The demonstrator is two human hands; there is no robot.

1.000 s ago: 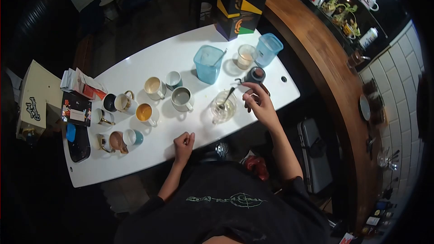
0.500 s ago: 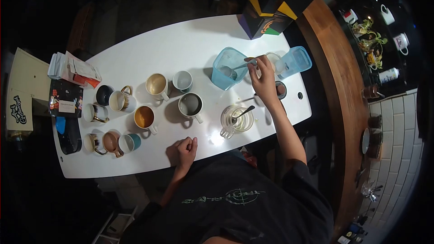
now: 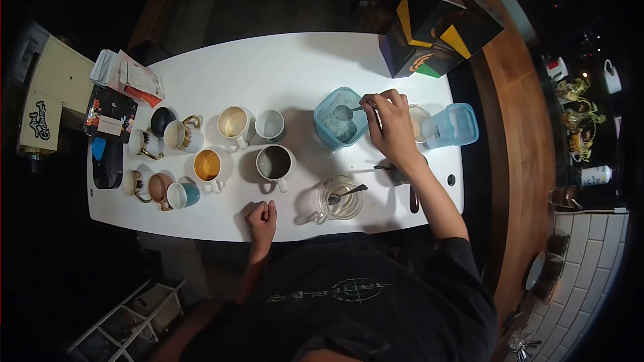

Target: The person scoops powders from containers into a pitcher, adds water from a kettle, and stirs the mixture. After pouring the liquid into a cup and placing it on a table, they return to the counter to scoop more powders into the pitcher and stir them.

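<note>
White table [image 3: 288,67], seen from above, carrying every item listed. Dark boxes with yellow and orange panels [image 3: 439,23] stand at the far corner, beyond the fingers of the right hand. A blue plastic container [image 3: 341,121] sits directly under and just left of those fingers; a second, paler blue plastic container [image 3: 456,126] lies on its side just to their right, with a clear cup [image 3: 419,119] between it and the hand. A glass pitcher [image 3: 340,199] holding its own spoon stands nearer the person, below the right wrist. A grey mug of dark liquid [image 3: 274,163] is between the two hands, well left of the right fingers. Further left is a cluster of smaller cups, among them a cream mug [image 3: 233,123], a white cup [image 3: 271,125] and an orange-filled cup [image 3: 208,165]. Printed packets [image 3: 127,80] lie at the far left edge.

Right hand [image 3: 390,127]: thumb and fingertips pressed together, pinching the handle of a metal spoon [image 3: 343,112], whose bowl is over the open mouth of the nearer blue container, just left of the fingertips. Left hand [image 3: 261,216]: fingers curled into a loose fist holding nothing, resting on the table edge near the grey mug
</note>
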